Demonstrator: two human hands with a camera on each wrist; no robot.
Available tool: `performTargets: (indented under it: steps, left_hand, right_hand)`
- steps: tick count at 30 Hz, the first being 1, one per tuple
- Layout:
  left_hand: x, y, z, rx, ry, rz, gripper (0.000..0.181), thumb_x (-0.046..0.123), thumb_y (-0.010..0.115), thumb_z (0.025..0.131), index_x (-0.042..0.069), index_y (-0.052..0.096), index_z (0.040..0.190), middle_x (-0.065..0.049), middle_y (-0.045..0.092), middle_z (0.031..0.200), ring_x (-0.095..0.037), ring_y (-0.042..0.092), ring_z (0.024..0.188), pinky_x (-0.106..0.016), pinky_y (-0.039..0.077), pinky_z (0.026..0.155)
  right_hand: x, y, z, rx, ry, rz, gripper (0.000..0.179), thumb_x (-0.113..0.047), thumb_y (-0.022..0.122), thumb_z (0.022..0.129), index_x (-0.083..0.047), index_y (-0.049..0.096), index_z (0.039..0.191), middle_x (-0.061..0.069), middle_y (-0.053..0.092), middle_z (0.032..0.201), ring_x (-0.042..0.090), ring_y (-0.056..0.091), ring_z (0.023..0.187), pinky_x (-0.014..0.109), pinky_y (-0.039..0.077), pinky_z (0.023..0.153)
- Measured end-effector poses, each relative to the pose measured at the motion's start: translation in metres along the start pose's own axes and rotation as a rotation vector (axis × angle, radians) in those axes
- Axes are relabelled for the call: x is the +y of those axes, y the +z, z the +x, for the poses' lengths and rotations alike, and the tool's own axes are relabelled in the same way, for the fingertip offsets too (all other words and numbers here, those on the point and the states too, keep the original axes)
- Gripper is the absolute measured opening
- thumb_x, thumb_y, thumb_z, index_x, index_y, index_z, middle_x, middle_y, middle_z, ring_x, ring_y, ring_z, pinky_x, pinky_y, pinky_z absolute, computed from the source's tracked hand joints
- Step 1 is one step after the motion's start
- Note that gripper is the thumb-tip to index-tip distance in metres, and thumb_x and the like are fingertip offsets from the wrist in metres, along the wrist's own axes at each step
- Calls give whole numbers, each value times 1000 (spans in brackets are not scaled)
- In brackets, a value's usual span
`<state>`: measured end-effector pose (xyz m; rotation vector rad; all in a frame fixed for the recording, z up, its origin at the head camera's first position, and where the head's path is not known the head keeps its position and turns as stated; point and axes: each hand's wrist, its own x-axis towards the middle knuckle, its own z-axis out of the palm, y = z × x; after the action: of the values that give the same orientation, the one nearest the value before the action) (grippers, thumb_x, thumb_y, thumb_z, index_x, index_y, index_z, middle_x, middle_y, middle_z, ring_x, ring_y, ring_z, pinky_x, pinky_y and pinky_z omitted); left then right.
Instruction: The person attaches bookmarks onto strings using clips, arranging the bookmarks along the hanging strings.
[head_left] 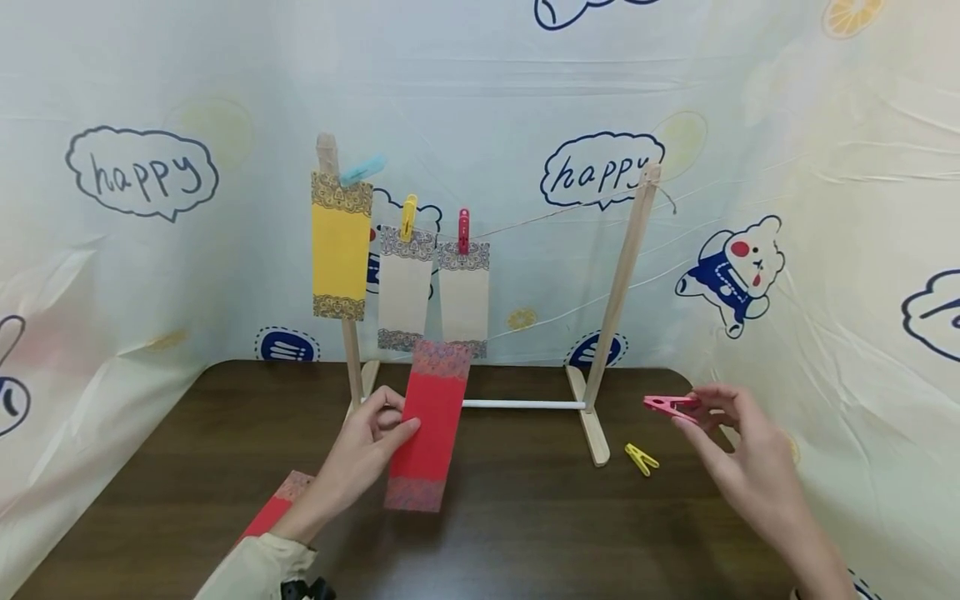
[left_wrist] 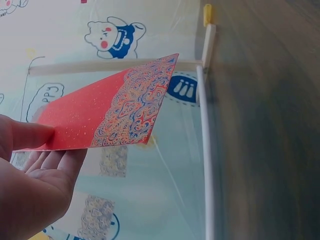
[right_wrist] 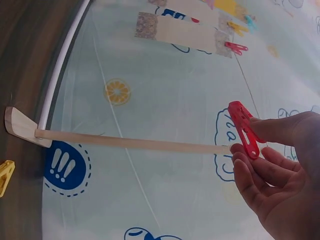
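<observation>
One pale printed sheet (head_left: 450, 92) spreads behind both hands, with clouds, bears and the word "happy" on it. A dark wood-grain table (head_left: 517, 533) lies below them. Beyond the hands, on the table, stands a wooden rack (head_left: 621, 287) with a white crossbar; a thin string (head_left: 540, 221) slopes to the top of its right post. Past the left hand (head_left: 367, 442) hang a yellow card (head_left: 341, 258) and two whitish cards (head_left: 406, 287), held by a blue, a yellow and a red peg.

The left hand pinches a red card (head_left: 431, 425) by its near long edge; the card reaches above and below the grip, slightly tilted, in front of the whitish ones. The right hand (head_left: 738, 454) pinches a pink clothespin (head_left: 667, 404) between thumb and fingers, its free end pointing toward the rack. Just beside that hand, on the table, lies a yellow clothespin (head_left: 642, 459).

A second red card (head_left: 276, 507) is partly covered by the left forearm. The yellow card masks part of the left post. Below the left sleeve, a black object is cut off, hard to identify.
</observation>
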<state>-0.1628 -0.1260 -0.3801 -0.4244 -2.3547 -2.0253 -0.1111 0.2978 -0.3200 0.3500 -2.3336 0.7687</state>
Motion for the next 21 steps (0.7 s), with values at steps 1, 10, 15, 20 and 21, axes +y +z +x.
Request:
performTargets:
  steps: [1, 10, 15, 20, 21]
  left_hand:
    - [0, 1, 1, -1, 5, 2, 22, 3, 63, 96, 2, 48, 111, -18, 70, 111, -28, 72, 94, -35, 59, 80]
    - [4, 9, 11, -12, 6, -17, 20, 3, 62, 97, 2, 48, 112, -19, 70, 116, -29, 72, 97, -37, 59, 81]
    - [7, 12, 16, -20, 12, -21, 20, 3, 62, 97, 2, 48, 111, -18, 70, 113, -29, 72, 96, -37, 59, 81]
    - [8, 17, 21, -26, 35, -40, 21, 2, 62, 97, -1, 47, 111, -20, 70, 110, -29, 72, 93, -37, 59, 80]
    - [8, 18, 22, -27, 40, -45, 21, 2, 62, 97, -2, 47, 111, -21, 70, 110, -29, 72, 93, -37, 59, 80]
  right_hand:
    - [0, -1, 1, 8, -13, -1, 47, 6, 84, 74, -1, 59, 114, 8, 69, 100, -5, 57, 83, 2, 44, 77]
    - [1, -7, 7, 34, -115, -5, 42, 7, 87, 69, -7, 67, 103, -1, 70, 92, -4, 56, 78, 5, 45, 73]
    - [0, -11, 10, 43, -131, 8, 38, 5, 86, 71, -8, 69, 101, -4, 69, 90, -2, 56, 77, 5, 45, 73]
    - [-3, -13, 14, 50, -145, 1, 33, 3, 85, 73, -8, 70, 100, -6, 67, 88, -2, 55, 77, 6, 44, 72]
    - [-4, -14, 15, 52, -148, -1, 31, 2, 85, 74, -9, 70, 99, -6, 67, 87, -1, 54, 77, 6, 43, 72]
